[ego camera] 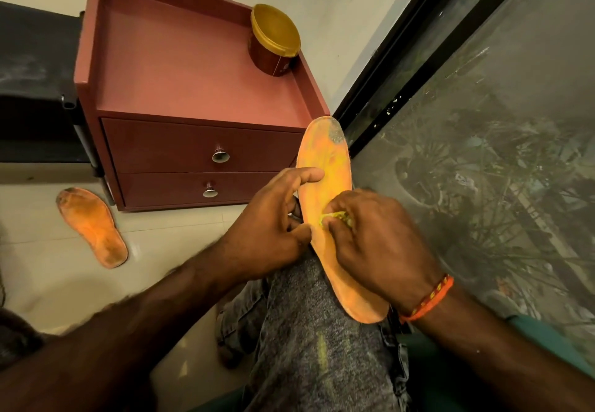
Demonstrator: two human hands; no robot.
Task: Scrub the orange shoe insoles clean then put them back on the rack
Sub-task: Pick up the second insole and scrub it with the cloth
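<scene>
Orange insole (325, 166) lies along the person's knee; left hand (273, 221) pinches its edge, right hand (376, 237) curls around a scrubber (335, 217) pressed on it. Second insole (93, 228) lies on the floor.

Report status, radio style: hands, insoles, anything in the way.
Left hand holds insole on the knee. Right hand presses a yellow-green scrubber on it. Second insole on the floor, dirty. Nothing in the way.
</scene>
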